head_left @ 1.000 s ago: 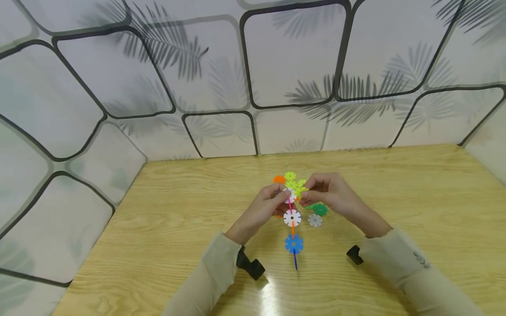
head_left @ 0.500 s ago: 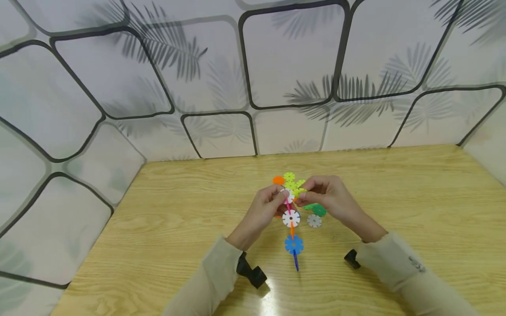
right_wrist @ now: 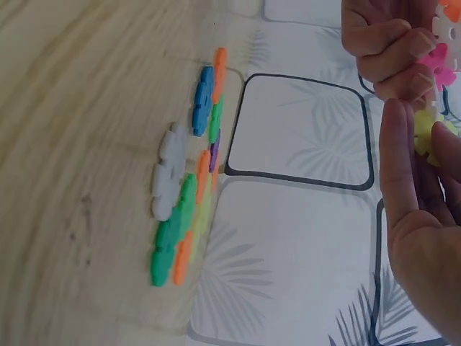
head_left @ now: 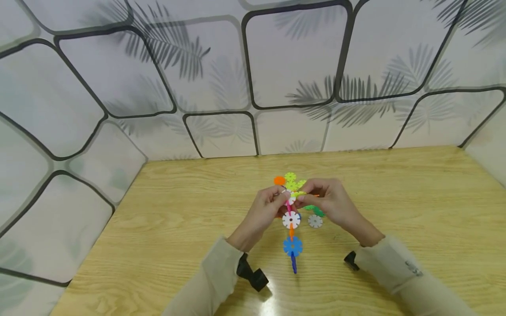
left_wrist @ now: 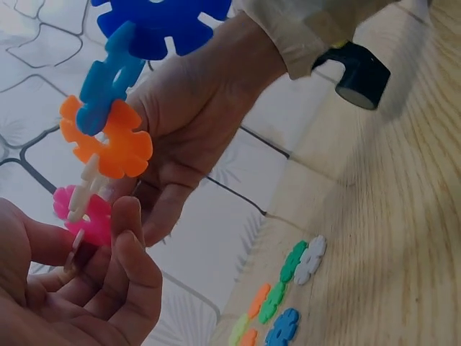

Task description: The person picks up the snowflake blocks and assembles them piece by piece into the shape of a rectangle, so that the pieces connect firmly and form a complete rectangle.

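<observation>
My left hand (head_left: 258, 215) pinches the end white snowflake disc (head_left: 290, 199) of a chain of slotted plastic discs. Below it hang a pink disc (left_wrist: 86, 216), a second white disc (head_left: 291, 220), an orange disc (left_wrist: 112, 144), a blue disc (head_left: 293, 246) and a dark blue disc (left_wrist: 164, 29), each slotted crosswise into its neighbour. Between thumb and fingers, my right hand (head_left: 336, 204) holds a yellow-green disc (right_wrist: 426, 135) edge-on. That disc overlaps the left hand's white disc in the head view, and the fingertips of both hands nearly meet.
Loose discs lie on the wooden table (head_left: 189, 228) behind the hands: several yellow-green discs (head_left: 290, 176), an orange disc (head_left: 279, 180), a green disc (right_wrist: 173, 234), a grey-white disc (head_left: 315, 220) and a blue disc (left_wrist: 282, 328). A patterned wall (head_left: 221, 131) stands behind the table.
My right hand has come slightly left and down, bringing the yellow-green disc over to the white disc. The left hand stays nearly in place; the chain's lower end has swung a little.
</observation>
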`<control>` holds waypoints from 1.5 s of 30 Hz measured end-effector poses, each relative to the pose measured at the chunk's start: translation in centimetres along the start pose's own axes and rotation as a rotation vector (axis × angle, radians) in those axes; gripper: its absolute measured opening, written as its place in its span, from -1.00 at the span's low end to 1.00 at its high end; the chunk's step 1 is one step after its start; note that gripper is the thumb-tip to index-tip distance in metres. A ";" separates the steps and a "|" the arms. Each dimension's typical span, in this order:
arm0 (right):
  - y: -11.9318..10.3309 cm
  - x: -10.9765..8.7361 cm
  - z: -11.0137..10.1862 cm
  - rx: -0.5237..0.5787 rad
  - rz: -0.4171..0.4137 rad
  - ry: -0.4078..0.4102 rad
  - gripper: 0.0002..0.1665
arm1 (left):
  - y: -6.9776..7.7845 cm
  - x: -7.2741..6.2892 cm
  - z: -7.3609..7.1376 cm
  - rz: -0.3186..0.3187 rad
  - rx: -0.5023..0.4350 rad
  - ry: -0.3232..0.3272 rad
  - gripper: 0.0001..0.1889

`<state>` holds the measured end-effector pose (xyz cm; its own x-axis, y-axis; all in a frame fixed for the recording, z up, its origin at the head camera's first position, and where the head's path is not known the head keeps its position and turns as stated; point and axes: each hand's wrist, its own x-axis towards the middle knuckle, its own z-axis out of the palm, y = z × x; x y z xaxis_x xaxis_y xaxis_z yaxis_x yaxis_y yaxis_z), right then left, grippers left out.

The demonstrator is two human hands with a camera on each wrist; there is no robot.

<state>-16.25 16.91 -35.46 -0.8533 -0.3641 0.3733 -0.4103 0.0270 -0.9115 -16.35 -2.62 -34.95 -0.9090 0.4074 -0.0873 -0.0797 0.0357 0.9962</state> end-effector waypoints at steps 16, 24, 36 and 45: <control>-0.4 0.2 -2.5 -0.243 0.166 -0.049 -0.87 | 0.3 0.1 -1.0 0.006 -0.051 -0.003 -0.76; 0.4 0.0 -4.2 -0.228 0.238 -0.087 -0.84 | -0.1 0.3 -1.4 0.020 -0.038 -0.015 -0.75; 0.8 0.1 -5.3 -0.238 0.349 -0.150 -0.77 | -0.2 0.4 -1.9 0.033 -0.040 0.007 -0.75; 1.4 0.1 -5.7 -0.285 0.390 -0.159 -0.80 | -0.1 0.4 -2.1 0.034 -0.039 0.019 -0.77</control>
<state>-18.78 22.23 -35.76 -0.9102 -0.4127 -0.0360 -0.1618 0.4340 -0.8862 -17.57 -4.34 -35.04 -0.9192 0.3901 -0.0542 -0.0646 -0.0135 0.9978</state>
